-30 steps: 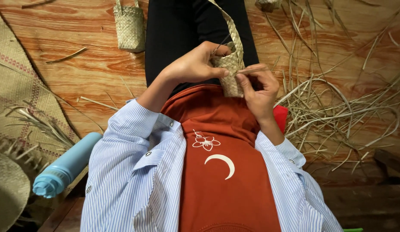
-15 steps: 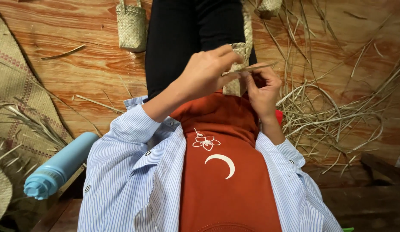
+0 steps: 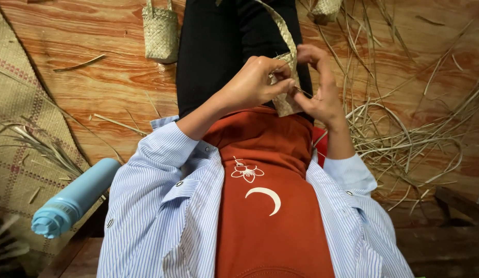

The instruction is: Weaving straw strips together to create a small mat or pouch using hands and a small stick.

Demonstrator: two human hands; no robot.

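**Q:** Two hands meet at the centre of the view — what lies between them?

**A:** A small woven piece [image 3: 286, 100] of pale straw, held above the lap, just over the hem of a rust-orange top [image 3: 265, 206]. The left hand [image 3: 255, 82] has its fingers [image 3: 283, 86] clenched on the piece from the left; the right hand [image 3: 319, 90] grasps it from the right, fingertips pinched at its edge. A flat woven strip [image 3: 280, 28] runs up from the piece toward the top of the view.

**Q:** What surrounds the work?

**A:** Black-clad legs [image 3: 219, 46] stretch out over a reddish wooden floor [image 3: 95, 46]. A small woven basket [image 3: 161, 32] with a handle stands just left of the legs; part of another [image 3: 326, 7] shows at the top edge. Loose dry straw strands [image 3: 404, 139] lie heaped on the right. On the left — a woven mat [image 3: 18, 123] with red lines, and a light-blue bottle [image 3: 75, 198] lying on its side, partly on the mat. Striped blue-and-white shirt sleeves [image 3: 152, 206] cover both arms
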